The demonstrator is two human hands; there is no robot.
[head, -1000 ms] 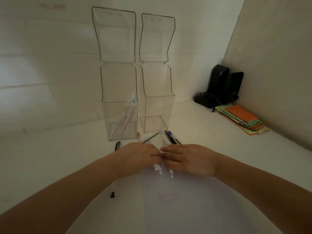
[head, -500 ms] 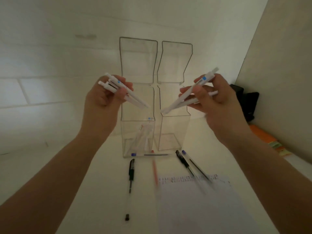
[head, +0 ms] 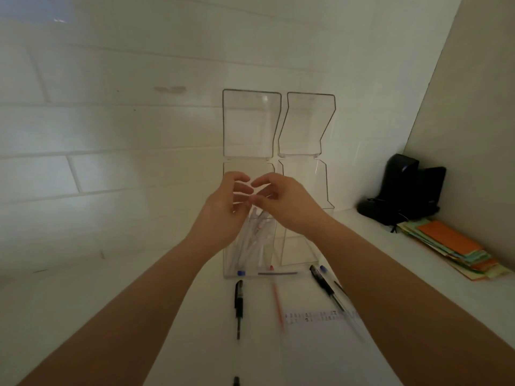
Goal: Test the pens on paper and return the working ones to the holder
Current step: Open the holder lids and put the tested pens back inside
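Both hands raised over mouth of left holder [head: 248, 218], the landmark here. Left hand [head: 223, 215] with fingers loosely curled and spread, nothing visibly gripped. Right hand [head: 281, 204] likewise loose, fingertips near those of left; whether a pen top was pinched between them could not be told. White pens [head: 255, 240] stood leaning inside left holder, tips down. Right holder [head: 302, 218] just beside it, apparently without pens. In front of left holder, on table [head: 111, 302]: black pen [head: 238, 302], red pen [head: 277, 305] blurred, a clear pen with blue cap [head: 267, 273] lying across the base. Off to right front, two more dark pens [head: 326, 285], tips over paper [head: 320, 344] bearing rows of test marks. Judged: pens light, stiff, smooth-barrelled, apt to roll; best pinched mid-barrel. Holder thin clear plastic, tall, likely tippy if knocked at rim.
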